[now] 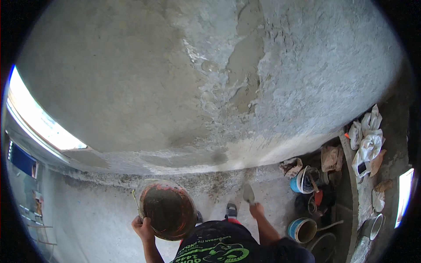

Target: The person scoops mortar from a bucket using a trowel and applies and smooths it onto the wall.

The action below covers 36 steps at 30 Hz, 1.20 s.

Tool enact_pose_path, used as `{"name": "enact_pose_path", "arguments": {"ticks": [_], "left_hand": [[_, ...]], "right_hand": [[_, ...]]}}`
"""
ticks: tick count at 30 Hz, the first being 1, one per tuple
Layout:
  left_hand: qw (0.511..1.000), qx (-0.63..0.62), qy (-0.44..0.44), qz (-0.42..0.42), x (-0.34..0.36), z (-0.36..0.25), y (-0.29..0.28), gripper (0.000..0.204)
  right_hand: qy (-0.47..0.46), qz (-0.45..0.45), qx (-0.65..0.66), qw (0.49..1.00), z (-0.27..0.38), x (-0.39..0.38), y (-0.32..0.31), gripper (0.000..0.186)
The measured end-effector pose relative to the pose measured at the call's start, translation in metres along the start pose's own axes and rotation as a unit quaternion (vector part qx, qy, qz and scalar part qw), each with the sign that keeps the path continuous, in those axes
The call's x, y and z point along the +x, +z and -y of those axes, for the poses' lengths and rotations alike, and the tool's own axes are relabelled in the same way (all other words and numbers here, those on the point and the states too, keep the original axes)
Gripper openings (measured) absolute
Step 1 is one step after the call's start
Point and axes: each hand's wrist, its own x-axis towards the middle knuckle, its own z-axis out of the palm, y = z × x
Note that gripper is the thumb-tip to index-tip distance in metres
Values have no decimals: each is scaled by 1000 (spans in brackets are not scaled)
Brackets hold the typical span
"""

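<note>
My left hand [144,228] is closed on the rim of a round bucket [188,200], held at waist height on the left. Grey mortar [163,209] lies inside it, and reddish wall shows around the mortar. In my right hand [257,211] is the handle of a pointed trowel [248,193], its blade directed toward the wall and apart from it. Before me rises a plastered wall [131,79]. A darker, wet-looking mortar patch [247,57] runs down its upper middle, with rough plaster beside it.
Blue-and-white buckets [298,230] stand at right on the concrete floor [101,210], near a paper sack [332,158]. White plastic bags [368,151] and a pale bucket [372,226] rest on a ledge beyond. A bright window opening [39,118] is at left.
</note>
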Motion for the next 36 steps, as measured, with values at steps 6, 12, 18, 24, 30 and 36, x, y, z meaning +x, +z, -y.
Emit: {"name": "enact_pose_path", "arguments": {"ticks": [6, 12, 18, 24, 30, 36], "left_hand": [[992, 128, 15, 11, 10, 8, -11, 20], [984, 101, 131, 69, 37, 3, 19, 18], [980, 26, 126, 153, 43, -24, 23, 18], [940, 63, 232, 243, 49, -32, 17, 11], [935, 63, 248, 245, 50, -36, 29, 35], [962, 36, 159, 219, 64, -13, 19, 30]], "right_hand": [[78, 237, 198, 948, 27, -63, -78, 44], [-226, 369, 237, 870, 168, -54, -185, 49], [-515, 230, -90, 821, 333, -96, -197, 29], [-492, 215, -274, 798, 375, -132, -179, 25], [-539, 327, -137, 764, 349, -122, -155, 27], [-380, 575, 48, 723, 329, -99, -151, 30]]}}
